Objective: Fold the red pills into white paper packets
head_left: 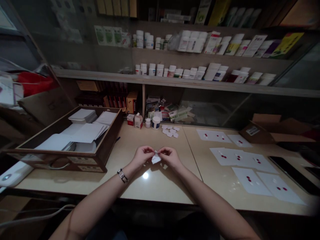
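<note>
Forearms (100, 196), white paper (156, 158) between hands (143, 156)

Prob. drawer (82, 160) L of hands (143, 156), sheets (240, 158) R, on counter (155, 186).

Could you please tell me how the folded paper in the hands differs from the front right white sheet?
The folded paper is small and creased; the white sheet is larger and flat. The paper is pinched between left hand and right hand; the sheet lies on the counter with red spots. Both are white.
</note>
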### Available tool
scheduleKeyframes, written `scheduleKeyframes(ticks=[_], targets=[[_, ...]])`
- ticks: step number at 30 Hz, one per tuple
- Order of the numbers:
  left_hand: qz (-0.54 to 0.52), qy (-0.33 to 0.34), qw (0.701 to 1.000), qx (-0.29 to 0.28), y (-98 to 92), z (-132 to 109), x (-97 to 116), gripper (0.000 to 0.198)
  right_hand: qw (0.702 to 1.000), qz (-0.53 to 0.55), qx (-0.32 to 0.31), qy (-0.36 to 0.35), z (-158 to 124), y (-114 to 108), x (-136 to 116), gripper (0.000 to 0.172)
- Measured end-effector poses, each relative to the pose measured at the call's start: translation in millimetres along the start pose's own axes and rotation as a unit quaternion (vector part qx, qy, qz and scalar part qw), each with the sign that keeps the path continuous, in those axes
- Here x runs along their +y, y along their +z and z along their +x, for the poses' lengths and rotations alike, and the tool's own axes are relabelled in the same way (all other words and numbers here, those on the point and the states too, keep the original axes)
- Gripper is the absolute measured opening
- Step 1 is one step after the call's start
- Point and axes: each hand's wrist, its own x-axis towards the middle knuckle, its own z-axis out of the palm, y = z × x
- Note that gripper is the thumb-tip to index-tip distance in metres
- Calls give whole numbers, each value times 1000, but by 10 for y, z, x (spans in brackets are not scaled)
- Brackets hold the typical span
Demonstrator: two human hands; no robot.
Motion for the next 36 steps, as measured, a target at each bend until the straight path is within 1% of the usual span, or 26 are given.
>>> scheduleKeyframes(ticks=[2,4,6,9,13,18,22,24,27,30,33,36], targets=[[-14,-13,1000,-16,-2,-2,1,27,999,-29,13,-36,4,4,24,16],[-16,-39,998,-43,-3,-3,1,29,995,-66,27,-73,8,3,42,13],[-11,-57,996,-63,-4,-4,0,27,990,-98,25,-100,13,-5,50,10],[-22,-63,996,-62,-6,-1,-9,25,985,-123,1,-125,25,-25,54,11],[-36,-85,994,-55,-19,18,-33,25,972,-147,-24,-182,20,-55,49,18],[-48,-105,992,-55,-39,30,-52,23,948,-213,-62,-229,-37,-90,-1,29],[-67,-122,988,-70,-57,24,-39,22,920,-263,-92,-274,-71,-118,-44,31],[-77,-135,985,-81,-73,22,-25,22,914,-268,-100,-287,-79,-130,-56,30],[-97,-155,978,-100,-106,19,-2,21,913,-267,-110,-290,-88,-143,-69,29],[-107,-168,972,-123,-138,15,19,16,910,-269,-118,-294,-96,-152,-76,28],[-115,-175,969,-131,-156,11,37,12,904,-269,-129,-305,-104,-156,-75,30],[-119,-174,967,-142,-169,3,54,17,899,-272,-138,-314,-115,-155,-84,30]])
